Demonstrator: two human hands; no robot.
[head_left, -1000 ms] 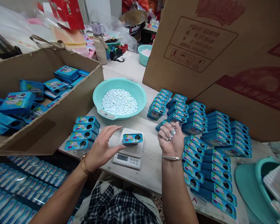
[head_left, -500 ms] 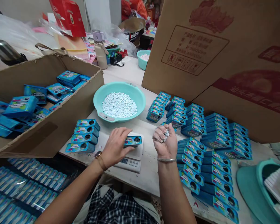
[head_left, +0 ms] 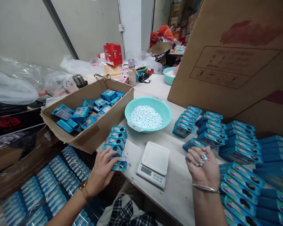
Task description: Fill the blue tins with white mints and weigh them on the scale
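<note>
My left hand (head_left: 103, 166) is closed on a small blue candy box (head_left: 120, 165) with a round dark hole in its top. It holds the box at the near end of a short row of matching boxes (head_left: 115, 142) by the table's left edge. My right hand (head_left: 202, 171) is raised palm up with its fingers curled around a small heap of pale blue candies (head_left: 204, 158). Between my hands a white digital scale (head_left: 155, 155) has nothing on its plate. Behind it stands a turquoise basin (head_left: 166, 113) of candies.
An open carton (head_left: 87, 138) of loose blue boxes stands at the left. Rows of upright boxes (head_left: 212, 133) fill the right side, before a tall cardboard box (head_left: 217, 31). Below left are packed boxes (head_left: 53, 175) under clear film. Farther back are a bottle (head_left: 132, 75) and another basin (head_left: 168, 79).
My left hand has carried the blue box off the scale, leftward to the end of the short row. My right hand still holds the candies. The view has turned to the left.
</note>
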